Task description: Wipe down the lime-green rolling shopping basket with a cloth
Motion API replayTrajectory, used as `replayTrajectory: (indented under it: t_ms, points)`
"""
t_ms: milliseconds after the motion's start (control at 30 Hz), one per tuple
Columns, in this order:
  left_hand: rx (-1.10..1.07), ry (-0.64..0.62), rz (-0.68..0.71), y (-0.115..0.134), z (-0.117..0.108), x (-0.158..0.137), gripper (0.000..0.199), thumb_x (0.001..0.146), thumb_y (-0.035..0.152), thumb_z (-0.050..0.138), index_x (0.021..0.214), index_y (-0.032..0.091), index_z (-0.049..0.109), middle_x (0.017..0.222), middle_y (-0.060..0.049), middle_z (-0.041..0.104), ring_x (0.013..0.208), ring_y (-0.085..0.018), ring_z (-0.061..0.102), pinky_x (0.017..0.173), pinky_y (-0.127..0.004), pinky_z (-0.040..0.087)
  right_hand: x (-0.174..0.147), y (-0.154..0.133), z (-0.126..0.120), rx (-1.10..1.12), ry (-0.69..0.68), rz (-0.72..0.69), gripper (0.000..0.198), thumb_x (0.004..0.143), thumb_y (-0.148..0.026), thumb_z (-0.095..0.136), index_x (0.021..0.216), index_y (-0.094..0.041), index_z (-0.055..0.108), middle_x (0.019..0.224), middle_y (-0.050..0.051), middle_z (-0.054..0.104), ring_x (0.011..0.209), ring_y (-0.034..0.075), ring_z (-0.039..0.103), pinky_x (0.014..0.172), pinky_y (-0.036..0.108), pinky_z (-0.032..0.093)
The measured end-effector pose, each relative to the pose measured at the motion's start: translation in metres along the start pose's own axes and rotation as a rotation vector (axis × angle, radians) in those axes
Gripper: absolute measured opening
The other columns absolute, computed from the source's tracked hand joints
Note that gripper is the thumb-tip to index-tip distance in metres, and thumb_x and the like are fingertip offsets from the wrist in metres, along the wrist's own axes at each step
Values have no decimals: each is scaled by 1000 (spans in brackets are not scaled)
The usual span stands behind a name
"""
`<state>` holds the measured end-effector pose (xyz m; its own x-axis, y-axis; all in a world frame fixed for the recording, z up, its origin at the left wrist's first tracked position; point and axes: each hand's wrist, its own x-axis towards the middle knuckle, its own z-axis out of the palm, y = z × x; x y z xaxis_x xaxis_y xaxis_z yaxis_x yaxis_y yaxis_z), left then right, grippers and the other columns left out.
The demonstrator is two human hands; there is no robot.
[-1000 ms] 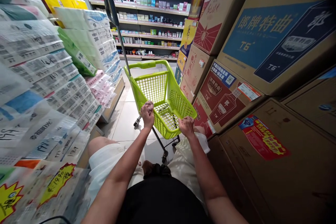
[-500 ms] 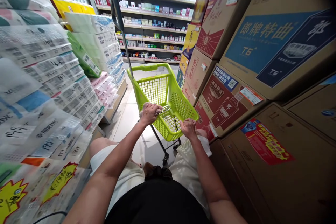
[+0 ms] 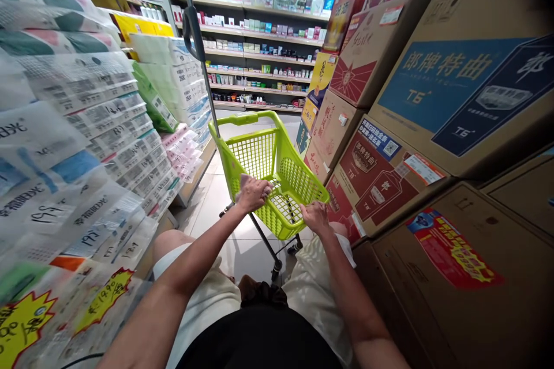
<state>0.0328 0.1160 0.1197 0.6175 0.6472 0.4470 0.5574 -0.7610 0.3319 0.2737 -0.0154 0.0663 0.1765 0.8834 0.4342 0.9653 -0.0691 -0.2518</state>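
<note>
A lime-green shopping cart (image 3: 303,183) with a perforated basket stands before my knees, its basket bare inside. My left hand (image 3: 255,195) is closed around a crumpled pinkish-grey cloth (image 3: 244,181), pressed against the basket's left rim. Part of the cloth pokes out beside the thumb and past the fingers. Along the right front rim, my right hand (image 3: 315,217) is closed on the green edge, with its fingertips partly hidden. A dark metal pole (image 3: 208,83) rises at the cart's back left corner, with a black oval fitting on it.
Stacked paper packs (image 3: 115,109) line the left side, with yellow price signs (image 3: 104,300) low down. Cardboard cartons (image 3: 389,179) are piled close on the right. Shelves of small goods (image 3: 259,52) stand behind the cart on the tiled floor (image 3: 203,216).
The whole view has shifted slightly, so the surroundings sit lower and further right. My left hand's cloth now sticks up more above the hand. Both hands stay at the basket rim.
</note>
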Motion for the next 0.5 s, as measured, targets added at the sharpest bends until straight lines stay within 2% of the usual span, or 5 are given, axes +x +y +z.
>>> replayTrajectory:
  t_ms: [100,200,300,367,500]
  points:
    - [-43,-32,91,18,9,-19,49,74,7,58,116,28,70,107,-7,74,107,-29,65,113,-51,43,-6,-25,-5,40,13,-22,50,110,-34,42,75,-23,76,81,4,79,85,17,67,99,32,31]
    - [-16,7,45,9,1,-19,48,77,8,58,118,31,71,108,-6,74,105,-29,65,118,-54,37,-19,-57,-4,70,42,-45,45,111,-31,36,90,-22,75,87,4,79,84,16,67,89,29,33]
    - [63,123,-133,-19,-16,-2,47,79,6,55,117,28,71,108,-7,74,107,-31,64,120,-61,30,-34,-79,4,50,23,-126,47,111,-31,35,82,-22,71,78,3,75,75,16,63,82,30,33]
    - [96,147,-183,-30,-22,3,47,76,5,55,116,25,71,107,-10,73,109,-33,62,118,-61,32,-41,-84,7,52,8,-219,49,111,-30,35,78,-23,71,74,3,74,72,16,61,86,31,34]
    - [64,3,-24,-19,-16,-14,48,75,8,56,116,25,71,108,-9,74,107,-31,63,112,-53,42,-45,-80,5,89,-4,-260,53,112,-31,35,74,-24,71,72,1,74,76,15,61,100,33,35]
